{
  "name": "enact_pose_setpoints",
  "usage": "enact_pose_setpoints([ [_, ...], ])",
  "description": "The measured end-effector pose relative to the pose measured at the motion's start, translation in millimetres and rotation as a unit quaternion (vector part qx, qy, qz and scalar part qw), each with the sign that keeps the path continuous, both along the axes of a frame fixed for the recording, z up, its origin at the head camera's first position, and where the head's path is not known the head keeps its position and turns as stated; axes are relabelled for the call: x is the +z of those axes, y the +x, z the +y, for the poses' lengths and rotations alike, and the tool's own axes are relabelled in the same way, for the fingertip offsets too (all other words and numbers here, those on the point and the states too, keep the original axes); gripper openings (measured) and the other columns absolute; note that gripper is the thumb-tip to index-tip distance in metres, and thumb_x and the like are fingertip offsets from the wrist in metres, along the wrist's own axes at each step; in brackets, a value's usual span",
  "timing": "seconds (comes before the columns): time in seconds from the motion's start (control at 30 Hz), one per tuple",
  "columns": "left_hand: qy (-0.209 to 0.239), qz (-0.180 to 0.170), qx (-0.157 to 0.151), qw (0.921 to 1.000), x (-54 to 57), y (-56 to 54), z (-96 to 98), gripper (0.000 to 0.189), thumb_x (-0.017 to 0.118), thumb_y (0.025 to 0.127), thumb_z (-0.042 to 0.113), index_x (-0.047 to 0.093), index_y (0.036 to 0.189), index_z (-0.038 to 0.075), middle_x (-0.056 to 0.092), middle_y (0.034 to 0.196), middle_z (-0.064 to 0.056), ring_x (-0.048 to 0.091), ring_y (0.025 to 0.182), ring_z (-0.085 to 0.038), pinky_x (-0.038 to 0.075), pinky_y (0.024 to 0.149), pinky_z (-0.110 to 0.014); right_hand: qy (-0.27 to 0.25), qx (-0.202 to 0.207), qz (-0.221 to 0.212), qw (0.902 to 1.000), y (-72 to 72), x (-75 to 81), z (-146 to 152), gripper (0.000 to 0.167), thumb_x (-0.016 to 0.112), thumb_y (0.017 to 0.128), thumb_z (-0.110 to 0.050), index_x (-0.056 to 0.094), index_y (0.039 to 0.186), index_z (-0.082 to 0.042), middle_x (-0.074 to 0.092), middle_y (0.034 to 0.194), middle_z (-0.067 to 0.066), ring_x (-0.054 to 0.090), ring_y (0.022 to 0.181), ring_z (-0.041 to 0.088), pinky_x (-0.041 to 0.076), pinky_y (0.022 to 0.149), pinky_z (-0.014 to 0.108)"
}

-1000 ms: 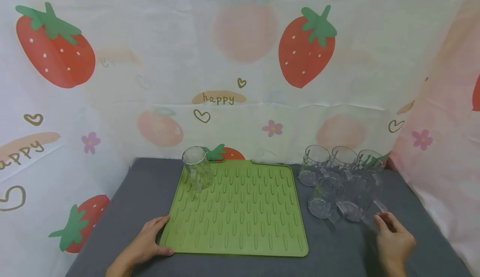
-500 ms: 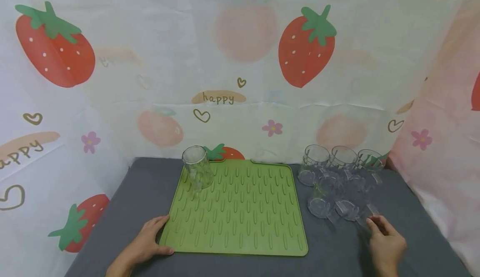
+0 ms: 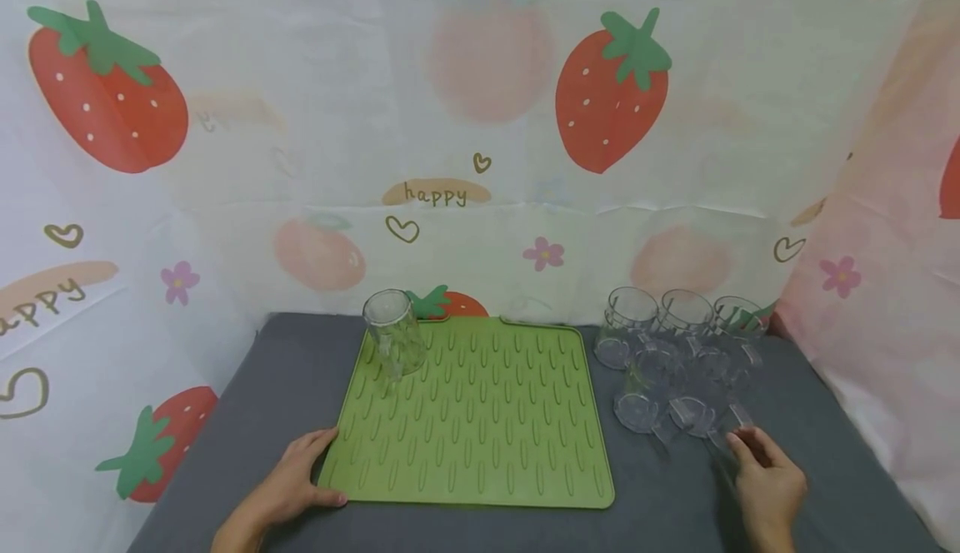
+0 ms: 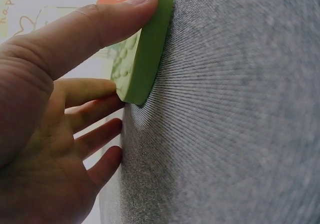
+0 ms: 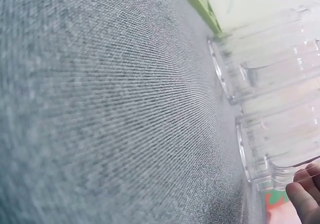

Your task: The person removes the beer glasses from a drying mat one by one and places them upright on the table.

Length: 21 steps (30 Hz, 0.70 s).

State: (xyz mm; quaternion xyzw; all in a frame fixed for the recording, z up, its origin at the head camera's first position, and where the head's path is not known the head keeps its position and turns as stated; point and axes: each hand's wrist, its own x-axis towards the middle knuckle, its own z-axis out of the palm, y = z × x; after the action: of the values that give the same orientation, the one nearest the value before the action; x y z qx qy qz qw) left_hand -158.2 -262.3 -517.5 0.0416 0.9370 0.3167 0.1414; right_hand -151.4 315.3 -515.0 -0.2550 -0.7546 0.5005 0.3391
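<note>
On the dark table lies a green ridged mat (image 3: 487, 453), and my left hand (image 3: 285, 482) rests at its front left corner. The left thumb presses the mat's front edge while the straight fingers touch its left side. At the right, my right hand (image 3: 772, 482) pinches the handle of a clear mug (image 3: 696, 416), the front right one of a group. The right wrist view shows the fingertips (image 5: 295, 191) at that handle. Close to its left stands another clear mug (image 3: 637, 411).
Behind the held mug is a row of 3 more clear mugs (image 3: 632, 311). A single clear mug (image 3: 397, 341) stands on the mat's back left corner. A white cloth (image 3: 480, 145) printed with strawberries hangs behind and beside the grey table (image 3: 247, 403).
My right hand has moved a little left with the mug it pinches, which now stands nearer to the mug beside it. My left hand has stayed on the mat's corner.
</note>
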Motion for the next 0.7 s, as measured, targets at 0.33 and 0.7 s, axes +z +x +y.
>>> enact_pose_setpoints([
  [0.33,0.004,-0.018,0.000,0.9998,2.9,-0.5,1.1,0.106,0.089,0.065,0.036,0.036,0.147,-0.005,0.039,0.145,-0.027,0.030,0.135,-0.051,0.036,0.101,-0.066,0.022,0.004,0.016,0.9996,2.0,0.2,0,0.021,0.071,0.084,0.004,0.067,0.103,0.011,0.048,0.070,-0.047,0.049,0.066,-0.026,0.040,0.064,-0.004],
  [0.7,0.006,-0.016,0.001,0.9999,4.4,1.6,0.3,0.105,0.089,0.066,0.035,0.036,0.147,-0.004,0.038,0.145,-0.027,0.030,0.135,-0.051,0.036,0.100,-0.066,0.044,-0.005,0.018,0.9989,12.9,33.9,4,0.038,0.074,0.086,-0.013,0.066,0.118,0.007,0.050,0.080,-0.043,0.051,0.077,-0.021,0.039,0.068,-0.002],
])
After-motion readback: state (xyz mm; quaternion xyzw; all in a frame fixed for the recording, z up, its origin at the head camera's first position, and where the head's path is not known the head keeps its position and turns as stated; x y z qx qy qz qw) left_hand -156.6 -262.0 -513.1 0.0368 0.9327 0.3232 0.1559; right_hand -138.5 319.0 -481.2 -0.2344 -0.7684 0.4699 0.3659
